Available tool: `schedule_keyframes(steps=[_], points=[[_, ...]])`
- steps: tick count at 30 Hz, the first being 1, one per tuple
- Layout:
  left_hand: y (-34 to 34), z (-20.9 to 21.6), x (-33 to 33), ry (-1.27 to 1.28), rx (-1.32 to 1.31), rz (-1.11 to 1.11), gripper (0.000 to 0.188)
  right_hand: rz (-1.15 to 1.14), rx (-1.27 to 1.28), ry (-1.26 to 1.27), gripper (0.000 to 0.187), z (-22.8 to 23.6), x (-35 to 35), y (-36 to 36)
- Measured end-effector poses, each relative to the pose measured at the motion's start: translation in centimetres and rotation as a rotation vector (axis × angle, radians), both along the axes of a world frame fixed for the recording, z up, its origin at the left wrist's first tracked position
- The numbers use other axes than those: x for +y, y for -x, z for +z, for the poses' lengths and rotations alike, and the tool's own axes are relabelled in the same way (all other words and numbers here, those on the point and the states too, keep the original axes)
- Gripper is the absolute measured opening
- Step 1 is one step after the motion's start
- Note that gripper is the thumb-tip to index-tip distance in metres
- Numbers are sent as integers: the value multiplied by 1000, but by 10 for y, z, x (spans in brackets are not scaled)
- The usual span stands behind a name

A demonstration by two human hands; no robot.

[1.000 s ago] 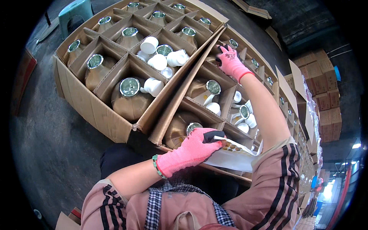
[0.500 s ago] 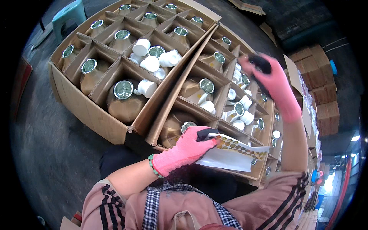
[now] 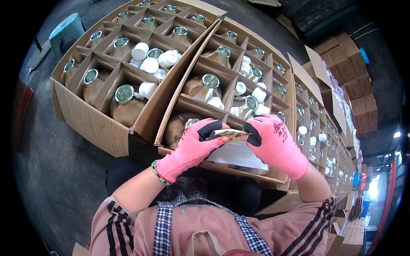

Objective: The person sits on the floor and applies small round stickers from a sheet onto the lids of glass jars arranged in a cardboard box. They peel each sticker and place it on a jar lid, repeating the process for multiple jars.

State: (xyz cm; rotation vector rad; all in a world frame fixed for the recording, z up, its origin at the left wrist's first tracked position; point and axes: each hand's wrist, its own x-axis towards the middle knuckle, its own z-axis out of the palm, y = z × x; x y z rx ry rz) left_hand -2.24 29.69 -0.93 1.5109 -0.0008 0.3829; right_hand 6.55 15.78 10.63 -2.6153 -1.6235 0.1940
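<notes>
A white sheet of round gold stickers (image 3: pixel 239 154) is held between my two hands, over the near edge of the divided cardboard box (image 3: pixel 171 123). My left hand (image 3: pixel 192 145), in a pink and black glove, pinches its left end. With thumb and fingers, my right hand (image 3: pixel 277 145), gloved alike, grips the right end. The sheet's upper part is bent, so most stickers are hidden. Just beyond my hands, a bronze-coloured flask with a shiny rim (image 3: pixel 210 81) stands in a compartment, with white plastic caps (image 3: pixel 215 102) beside it.
Left of this box is another divided carton (image 3: pixel 94 123) with similar flasks and a heap of white caps (image 3: pixel 149 65). More filled cartons (image 3: pixel 324 123) run off to the right. A pale blue stool (image 3: pixel 66 30) stands far left, and brown boxes (image 3: pixel 346 68) are stacked far right.
My right hand has come down from above the box's right compartments to the sheet and taken hold of it. The sheet is now bent between both hands. The view has shifted slightly.
</notes>
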Motion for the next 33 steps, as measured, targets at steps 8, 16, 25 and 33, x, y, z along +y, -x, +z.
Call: schedule_keyframes(steps=[8,16,25,33], points=[[3,-9,-1,207,23,9,22,-97,113,-153,15,6,-3,8],[1,-9,3,186,39,40,22,-73,159,-150,14,7,2,7],[0,-9,4,344,128,-2,20,136,-81,-331,17,-10,-2,6],[0,-11,0,424,195,-4,21,211,-140,-342,25,-12,-12,5]])
